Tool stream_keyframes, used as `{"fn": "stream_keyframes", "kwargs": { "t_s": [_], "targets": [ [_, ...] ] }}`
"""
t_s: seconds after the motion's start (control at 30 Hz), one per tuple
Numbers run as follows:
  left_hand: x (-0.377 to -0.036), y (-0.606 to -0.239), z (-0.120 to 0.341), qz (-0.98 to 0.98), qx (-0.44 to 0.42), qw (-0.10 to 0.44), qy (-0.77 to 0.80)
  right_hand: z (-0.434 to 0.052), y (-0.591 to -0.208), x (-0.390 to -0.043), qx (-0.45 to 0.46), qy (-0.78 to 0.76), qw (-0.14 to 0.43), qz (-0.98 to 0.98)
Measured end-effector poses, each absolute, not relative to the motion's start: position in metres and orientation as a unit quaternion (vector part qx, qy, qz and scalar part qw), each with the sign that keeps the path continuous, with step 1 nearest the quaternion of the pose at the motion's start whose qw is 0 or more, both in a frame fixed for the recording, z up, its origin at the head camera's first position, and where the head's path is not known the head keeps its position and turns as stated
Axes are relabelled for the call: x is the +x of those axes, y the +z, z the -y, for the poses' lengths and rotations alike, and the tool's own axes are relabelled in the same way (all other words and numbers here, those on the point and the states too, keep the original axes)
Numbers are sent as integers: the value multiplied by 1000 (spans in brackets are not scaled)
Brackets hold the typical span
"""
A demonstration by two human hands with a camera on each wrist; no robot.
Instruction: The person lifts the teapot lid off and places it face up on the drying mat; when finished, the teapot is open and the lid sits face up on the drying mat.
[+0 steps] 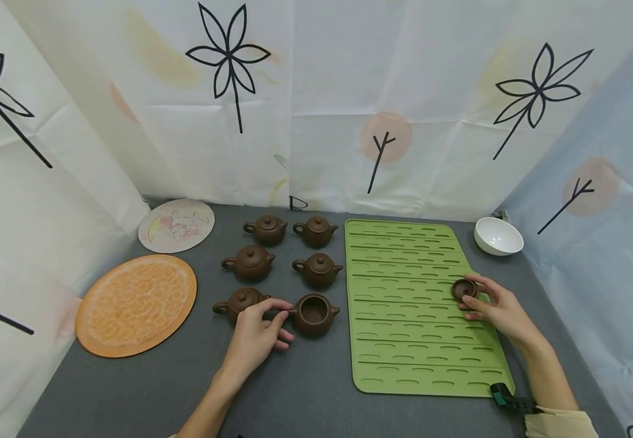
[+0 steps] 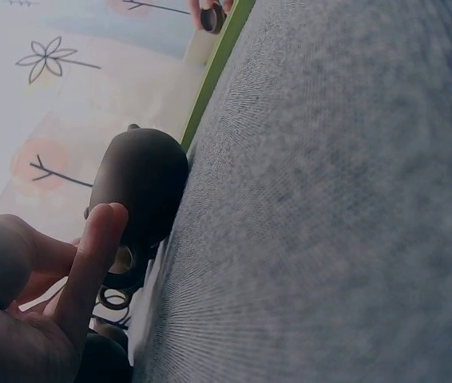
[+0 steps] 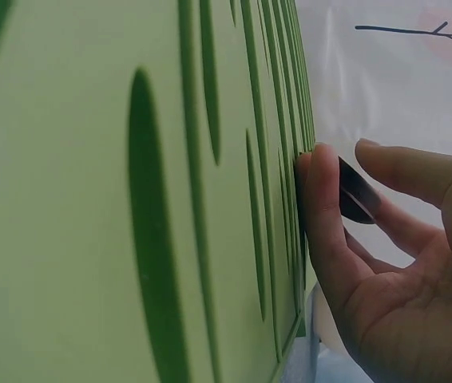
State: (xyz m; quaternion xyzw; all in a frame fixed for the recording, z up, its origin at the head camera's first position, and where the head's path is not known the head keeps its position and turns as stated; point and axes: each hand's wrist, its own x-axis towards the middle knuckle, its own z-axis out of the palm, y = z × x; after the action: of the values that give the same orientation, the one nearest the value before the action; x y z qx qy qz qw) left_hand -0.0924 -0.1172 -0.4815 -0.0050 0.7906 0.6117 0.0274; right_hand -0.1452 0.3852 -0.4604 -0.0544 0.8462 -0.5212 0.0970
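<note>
A brown teapot (image 1: 323,328) without its lid stands on the grey table, its round opening facing up. My left hand (image 1: 255,336) pinches its handle between thumb and fingers; in the left wrist view the teapot body (image 2: 140,179) is upright beyond the fingertips. Over at the right edge of the green mat (image 1: 404,316), my right hand (image 1: 500,310) holds a small brown teapot lid (image 1: 461,287) with thumb and fingers. Its hollow underside seems to face up. In the right wrist view the fingers partly hide the lid (image 3: 358,193), low against the mat.
Several lidded brown teapots (image 1: 319,271) stand in two columns left of the mat; my left hand partly covers the nearest left one (image 1: 238,301). An orange round placemat (image 1: 137,304) and a pale round mat (image 1: 176,225) lie left. A white bowl (image 1: 498,236) sits back right.
</note>
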Motion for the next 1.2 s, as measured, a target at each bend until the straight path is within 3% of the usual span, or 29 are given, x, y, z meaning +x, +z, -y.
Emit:
{"fn": "stream_keyframes", "kwargs": {
  "t_s": [0.8,1.2],
  "targets": [
    [-89,-472,116,-786,22,8,617,-389,-436,-135,-46,-469,105,-876],
    [-102,-448,126,-799,72,-3,597,-361,-412,-131,-104,-421,45,-900]
  ]
}}
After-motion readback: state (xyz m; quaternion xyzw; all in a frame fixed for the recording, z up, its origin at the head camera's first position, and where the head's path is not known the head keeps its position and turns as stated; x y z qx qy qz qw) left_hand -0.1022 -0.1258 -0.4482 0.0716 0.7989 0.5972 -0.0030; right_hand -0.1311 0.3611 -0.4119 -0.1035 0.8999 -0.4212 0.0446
